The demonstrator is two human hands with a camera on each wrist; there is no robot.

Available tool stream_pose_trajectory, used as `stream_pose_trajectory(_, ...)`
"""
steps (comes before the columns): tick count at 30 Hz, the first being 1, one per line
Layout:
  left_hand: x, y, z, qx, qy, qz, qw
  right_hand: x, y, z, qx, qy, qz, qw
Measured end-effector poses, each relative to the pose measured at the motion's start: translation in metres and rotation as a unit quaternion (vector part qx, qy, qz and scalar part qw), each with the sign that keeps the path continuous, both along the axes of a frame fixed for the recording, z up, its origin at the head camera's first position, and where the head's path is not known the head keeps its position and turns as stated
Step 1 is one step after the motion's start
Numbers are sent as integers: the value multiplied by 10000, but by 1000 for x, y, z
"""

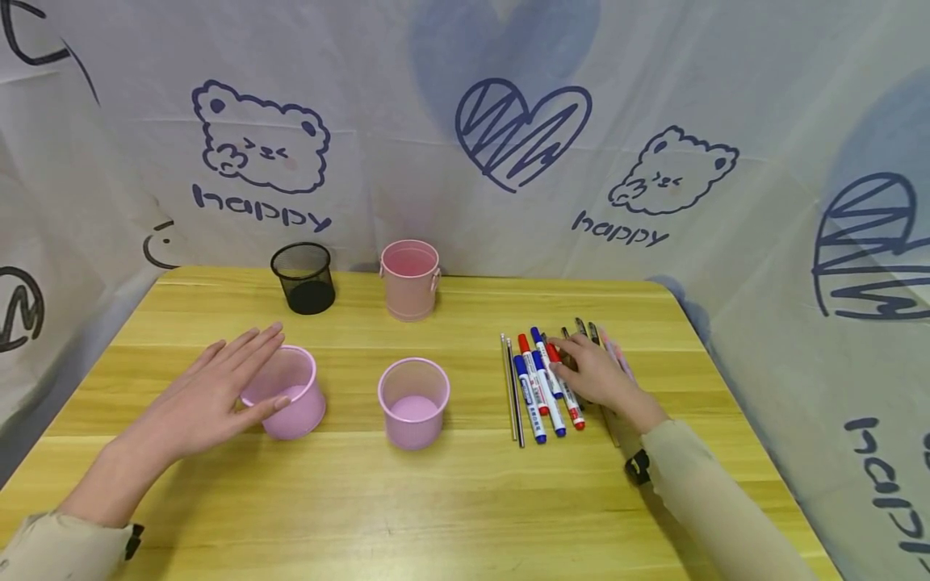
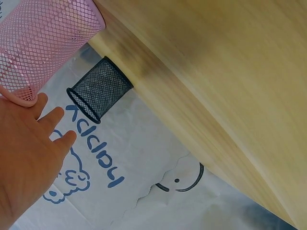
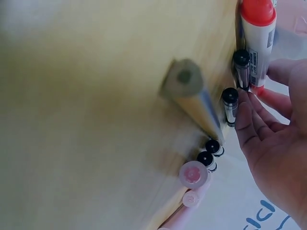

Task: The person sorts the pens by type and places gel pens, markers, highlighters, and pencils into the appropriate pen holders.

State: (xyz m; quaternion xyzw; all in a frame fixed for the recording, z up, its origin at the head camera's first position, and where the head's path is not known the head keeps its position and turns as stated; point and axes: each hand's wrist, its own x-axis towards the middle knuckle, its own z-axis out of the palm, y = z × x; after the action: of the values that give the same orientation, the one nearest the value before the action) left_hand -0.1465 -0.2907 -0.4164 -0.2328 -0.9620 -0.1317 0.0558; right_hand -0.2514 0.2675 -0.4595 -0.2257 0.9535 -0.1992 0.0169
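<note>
My left hand (image 1: 211,395) stretches its straight fingers over the left pink mesh cup (image 1: 299,420); in the left wrist view its fingertips lie right at that cup's rim (image 2: 21,101). On the right of the table, my right hand (image 1: 599,375) reaches down among markers and pens. Its thumb and fingertips are close beside a red-capped white marker (image 3: 258,45) and black-capped pens (image 3: 230,103), fingers slightly bent. Several red and blue markers (image 1: 533,407) lie side by side, left of that hand, which partly hides black pens (image 1: 580,326) and pink pens (image 1: 617,355).
A second pink cup (image 1: 414,428) stands mid-table. Behind it are a pink bucket with side handles (image 1: 410,290) and a black mesh holder (image 1: 308,294). Thin pencils (image 1: 514,399) lie left of the markers. A printed cloth (image 1: 407,169) hangs behind the wooden table (image 1: 407,516).
</note>
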Motion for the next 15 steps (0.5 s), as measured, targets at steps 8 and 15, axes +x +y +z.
stream_pose_trajectory(8,0,1,0,-30,19,9,10000,0,0,-1,-385,-211,-199,9988)
stream_pose_trajectory(15,1,2,-1,-100,67,21,9999,-3,0,-4,-645,-234,-287,9972)
